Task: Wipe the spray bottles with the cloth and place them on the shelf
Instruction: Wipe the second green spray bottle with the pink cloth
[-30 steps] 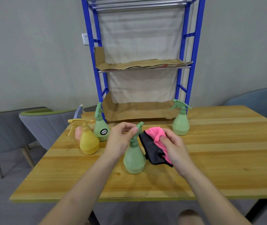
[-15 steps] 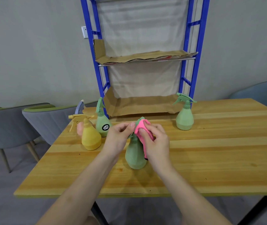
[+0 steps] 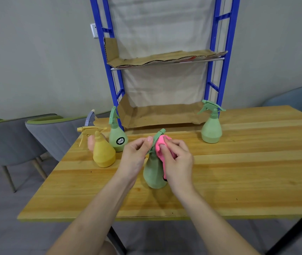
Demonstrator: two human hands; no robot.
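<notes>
Brought the right hand in from the right since a second ago and bunched the pink cloth against the neck of the near green bottle, instead of holding it loose beside the bottle. Kept the fingers curled round the cloth. Pinched the sprayer head with the left hand, thumb tip against it, to steady it.

Left the bottle upright on the table, between both hands and well short of the shelf. Judged from that: wiping under way at the neck and head, body probably not yet done, and no bottle in view set on the shelf's cardboard liner.

Counted the others waiting on the table: a yellow bottle and a labelled green bottle just beside each other on the left, and a far green bottle on the right by the shelf's foot.

Found one round black-and-white label on the labelled green bottle, but could not read its writing at this size. Found no other writing.
</notes>
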